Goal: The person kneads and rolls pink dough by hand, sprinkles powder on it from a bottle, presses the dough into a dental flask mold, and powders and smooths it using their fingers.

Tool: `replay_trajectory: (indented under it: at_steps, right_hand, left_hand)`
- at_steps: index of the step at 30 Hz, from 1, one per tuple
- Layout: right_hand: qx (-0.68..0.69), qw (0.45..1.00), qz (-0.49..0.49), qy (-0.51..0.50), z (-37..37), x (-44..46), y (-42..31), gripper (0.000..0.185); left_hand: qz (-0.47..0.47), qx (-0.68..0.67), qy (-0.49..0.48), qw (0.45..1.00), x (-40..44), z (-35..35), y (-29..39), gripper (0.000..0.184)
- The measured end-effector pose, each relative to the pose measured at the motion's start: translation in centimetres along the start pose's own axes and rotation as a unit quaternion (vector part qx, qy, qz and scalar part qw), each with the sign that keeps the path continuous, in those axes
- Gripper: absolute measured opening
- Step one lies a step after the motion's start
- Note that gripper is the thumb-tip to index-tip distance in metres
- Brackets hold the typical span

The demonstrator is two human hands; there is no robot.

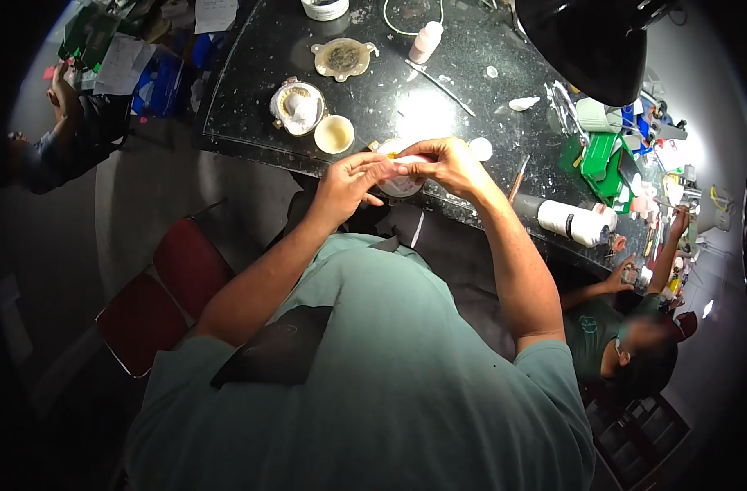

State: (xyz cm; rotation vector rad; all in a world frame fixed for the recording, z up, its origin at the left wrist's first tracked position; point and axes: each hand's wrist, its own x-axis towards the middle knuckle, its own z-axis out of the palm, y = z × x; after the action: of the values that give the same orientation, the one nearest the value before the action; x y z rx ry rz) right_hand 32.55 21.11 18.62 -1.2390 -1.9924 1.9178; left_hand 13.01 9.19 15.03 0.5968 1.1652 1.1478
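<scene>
My left hand (353,186) and my right hand (449,169) meet at the near edge of the black bench. Their fingers are closed in a pinch around a small pale pink piece (411,159), whose exact kind is mostly hidden by the fingers. Right below them is a round, pale pinkish dish-like piece (402,186), partly covered by the hands. Left of my left hand stands a small cream bowl (335,134). Beyond it sits a round metal flask half (298,107) with white plaster inside.
A metal flask lid (343,59), a pinkish squeeze bottle (426,42) and a thin metal tool (441,88) lie farther back. To the right are a knife (519,180), a white bottle (573,222) and green trays (606,168). A lamp (582,45) overhangs; a co-worker (627,335) sits right.
</scene>
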Motion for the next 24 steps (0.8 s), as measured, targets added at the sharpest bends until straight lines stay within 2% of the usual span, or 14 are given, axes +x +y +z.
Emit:
replay_trajectory:
  at_steps: [2,5,10,14,18,21,24]
  right_hand:
    - [0.030,0.999,0.016,0.003,0.0,-0.1,0.2,0.032]
    - [0.092,0.996,0.020,0.002,-0.4,-0.4,1.4,0.034]
    - [0.109,0.994,0.012,0.014,-0.8,-1.0,1.1,0.039]
    - [0.222,0.974,0.018,0.033,-0.7,-2.0,0.9,0.037]
    - [0.321,0.945,0.021,0.058,0.3,-2.5,2.5,0.037]
    - [0.346,0.936,0.014,0.058,0.6,-3.0,2.6,0.036]
    - [0.356,0.934,0.006,0.025,0.4,-3.5,2.4,0.036]
  left_hand:
    - [0.004,-0.006,-0.018,1.000,-0.1,0.0,0.2,0.028]
    - [-0.011,0.084,-0.045,0.995,0.8,-0.9,-0.7,0.026]
    - [-0.026,0.006,-0.026,0.999,1.2,-0.3,-0.3,0.026]
    - [-0.034,-0.096,-0.001,0.995,-0.3,2.4,3.5,0.019]
    - [-0.017,0.009,-0.097,0.995,0.0,1.7,3.5,0.024]
    - [-0.035,0.004,-0.073,0.997,-0.1,1.4,3.1,0.024]
    - [-0.036,0.007,-0.096,0.995,-0.5,1.6,3.8,0.026]
